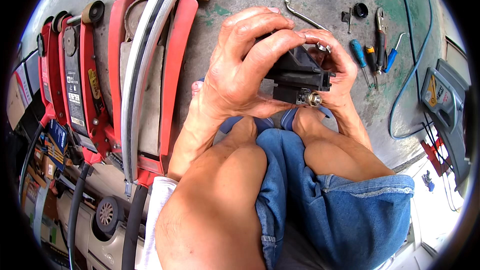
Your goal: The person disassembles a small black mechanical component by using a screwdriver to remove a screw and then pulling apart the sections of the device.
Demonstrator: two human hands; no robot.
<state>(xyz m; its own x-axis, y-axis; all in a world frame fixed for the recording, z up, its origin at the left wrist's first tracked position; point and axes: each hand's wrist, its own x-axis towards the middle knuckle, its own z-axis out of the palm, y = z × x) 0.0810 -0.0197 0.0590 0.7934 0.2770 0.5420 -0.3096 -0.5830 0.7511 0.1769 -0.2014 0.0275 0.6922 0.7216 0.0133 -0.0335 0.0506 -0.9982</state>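
Both my hands hold a black plastic housing [299,72] up in front of my knees. It has an angular body, a narrow tab on its right side, and a metal threaded stud with a nut [314,100] at its near lower end. My left hand [239,62] is closed round it from the left, fingers arched over the top. My right hand [340,65] grips it from the right, its fingers curled behind the part. Beside those fingers shows a small shiny metal piece [322,48], whose kind I cannot make out. Fingers hide much of the housing.
Right on the concrete lie a blue screwdriver [358,50], a yellow-black screwdriver [371,56], pliers [381,35], a blue-handled hook tool [394,56] and a black cap [360,10]. An angled wrench [306,19] lies ahead. Red floor jacks [177,65] stand left; a hose [395,115] loops right.
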